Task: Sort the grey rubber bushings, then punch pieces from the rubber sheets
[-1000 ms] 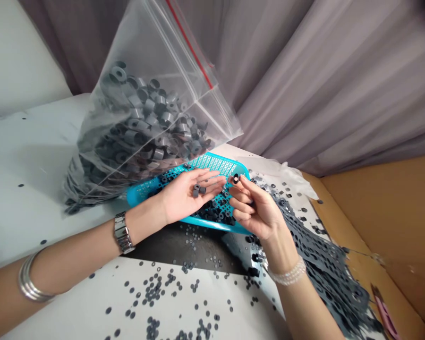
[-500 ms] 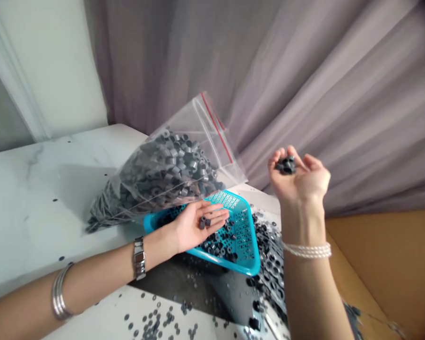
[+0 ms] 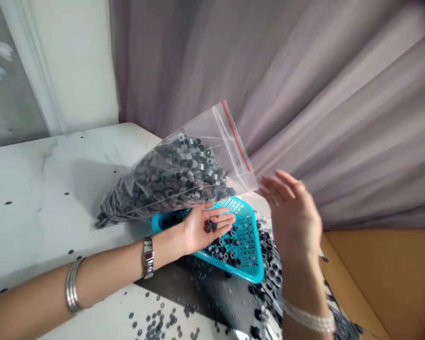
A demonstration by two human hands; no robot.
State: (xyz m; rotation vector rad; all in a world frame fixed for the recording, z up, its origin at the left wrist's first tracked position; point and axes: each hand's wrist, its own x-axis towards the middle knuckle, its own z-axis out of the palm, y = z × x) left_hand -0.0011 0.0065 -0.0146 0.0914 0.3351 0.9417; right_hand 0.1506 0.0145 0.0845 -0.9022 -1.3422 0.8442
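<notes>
The left arm [image 3: 102,278] extended across a white marble-effect table [image 3: 46,212], fitted with a metal wristwatch [image 3: 148,257] and silver bangles [image 3: 72,292]. The left hand [image 3: 201,231] was open, palm up, and carried two short grey rings [image 3: 210,226], with the fingers not closed over them. It lay above a turquoise perforated tray [image 3: 230,268] containing loose grey rings [image 3: 221,252]. The right hand [image 3: 292,212] was raised and open, fingers spread and blurred, and no held item was visible. A pearl bracelet [image 3: 308,320] circled the right wrist, above a punched dark grey sheet [image 3: 271,269].

Beyond the tray, a clear zip bag [image 3: 179,177] filled with grey rings lay on the table, its long axis running from lower left up to its mouth at upper right. The left fingers [image 3: 223,222] sat just below its lower edge; the right fingertips [image 3: 269,182] stood just beside its mouth corner. A mauve curtain [image 3: 304,94] hung behind.
</notes>
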